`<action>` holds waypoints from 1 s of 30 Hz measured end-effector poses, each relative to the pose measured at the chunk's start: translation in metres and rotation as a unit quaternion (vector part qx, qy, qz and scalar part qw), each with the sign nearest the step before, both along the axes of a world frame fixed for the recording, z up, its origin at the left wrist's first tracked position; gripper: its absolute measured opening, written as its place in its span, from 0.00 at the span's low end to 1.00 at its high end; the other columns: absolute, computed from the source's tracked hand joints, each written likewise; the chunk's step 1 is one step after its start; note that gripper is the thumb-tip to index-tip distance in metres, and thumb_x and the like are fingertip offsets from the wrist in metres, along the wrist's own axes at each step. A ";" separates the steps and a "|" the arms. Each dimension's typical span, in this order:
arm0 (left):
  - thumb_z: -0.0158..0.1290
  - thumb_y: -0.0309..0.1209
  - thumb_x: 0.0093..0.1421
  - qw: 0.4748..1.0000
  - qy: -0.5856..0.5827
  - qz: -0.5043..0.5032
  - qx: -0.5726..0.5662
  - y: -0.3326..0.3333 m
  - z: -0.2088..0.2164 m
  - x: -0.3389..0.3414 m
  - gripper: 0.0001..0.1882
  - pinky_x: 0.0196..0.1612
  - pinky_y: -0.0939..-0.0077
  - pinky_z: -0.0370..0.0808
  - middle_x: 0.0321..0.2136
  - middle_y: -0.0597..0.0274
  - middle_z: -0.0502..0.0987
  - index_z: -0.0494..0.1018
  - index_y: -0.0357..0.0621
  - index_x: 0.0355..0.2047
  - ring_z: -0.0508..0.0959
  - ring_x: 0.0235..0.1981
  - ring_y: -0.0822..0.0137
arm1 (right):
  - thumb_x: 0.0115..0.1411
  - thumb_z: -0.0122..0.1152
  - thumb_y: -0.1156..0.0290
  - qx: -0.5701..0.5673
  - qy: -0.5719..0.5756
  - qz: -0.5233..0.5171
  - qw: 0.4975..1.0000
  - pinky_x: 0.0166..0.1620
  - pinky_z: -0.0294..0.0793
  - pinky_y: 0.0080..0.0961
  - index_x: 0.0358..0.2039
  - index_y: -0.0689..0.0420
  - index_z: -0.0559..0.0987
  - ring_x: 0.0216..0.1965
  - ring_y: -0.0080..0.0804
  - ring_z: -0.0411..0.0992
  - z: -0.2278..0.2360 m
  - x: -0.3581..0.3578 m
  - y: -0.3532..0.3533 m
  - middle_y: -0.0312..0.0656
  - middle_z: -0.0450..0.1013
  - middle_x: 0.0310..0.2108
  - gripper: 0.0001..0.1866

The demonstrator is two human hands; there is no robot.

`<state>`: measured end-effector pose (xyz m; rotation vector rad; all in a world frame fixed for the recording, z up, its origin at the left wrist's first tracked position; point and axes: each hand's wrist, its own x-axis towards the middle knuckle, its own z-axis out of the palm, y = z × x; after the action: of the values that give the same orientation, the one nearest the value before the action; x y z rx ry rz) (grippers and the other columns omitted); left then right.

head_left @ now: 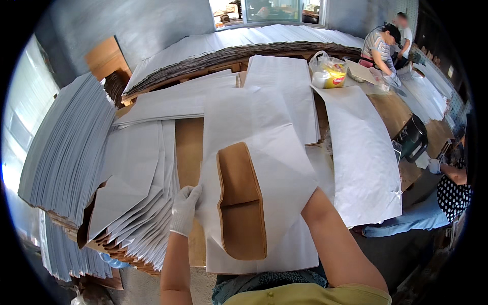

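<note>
A large white paper bag lies before me on the table. Near my body its end is spread into a long opening that shows the brown paper inside. My left hand, in a white knitted glove, is closed on the bag's left edge. From the lower right my right forearm reaches in and passes under the bag's right side. The paper hides my right hand, so its fingers do not show. More flat white paper lies beneath this bag.
Fanned white bags and a tall stack stand at left. More bags lie beyond. A curved white sheet, a plastic carrier bag and a dark jug are at right. Other people work there.
</note>
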<state>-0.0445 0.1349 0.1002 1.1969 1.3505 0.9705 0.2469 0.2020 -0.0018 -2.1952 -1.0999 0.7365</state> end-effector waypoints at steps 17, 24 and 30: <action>0.59 0.41 0.67 1.000 0.012 -0.019 0.003 0.004 -0.012 0.010 0.15 0.25 0.82 0.57 0.20 0.79 0.66 0.74 0.47 0.26 0.61 0.22 0.83 | 0.66 0.62 0.67 0.030 0.175 -0.010 0.984 0.47 0.81 0.31 0.60 0.63 0.73 0.46 0.35 0.77 0.023 0.024 -0.040 0.47 0.75 0.49 0.24; 0.59 0.41 0.66 0.995 0.096 -0.004 -0.011 -0.021 -0.020 -0.009 0.16 0.29 0.79 0.64 0.22 0.75 0.68 0.75 0.42 0.28 0.64 0.25 0.80 | 0.66 0.62 0.69 -0.023 0.396 0.009 0.918 0.46 0.82 0.31 0.62 0.65 0.72 0.47 0.36 0.77 0.058 0.037 -0.209 0.49 0.74 0.50 0.26; 0.59 0.43 0.67 0.988 0.150 -0.012 -0.046 -0.049 -0.060 -0.018 0.18 0.32 0.75 0.67 0.24 0.69 0.70 0.75 0.38 0.32 0.68 0.27 0.75 | 0.64 0.66 0.67 0.051 0.308 -0.140 0.940 0.27 0.78 0.24 0.53 0.65 0.77 0.43 0.32 0.77 0.091 0.107 -0.452 0.42 0.76 0.43 0.20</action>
<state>-0.0629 0.0863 0.0403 1.3224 1.5936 0.7221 0.3541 -0.2499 0.0893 -1.7842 -0.4836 1.1015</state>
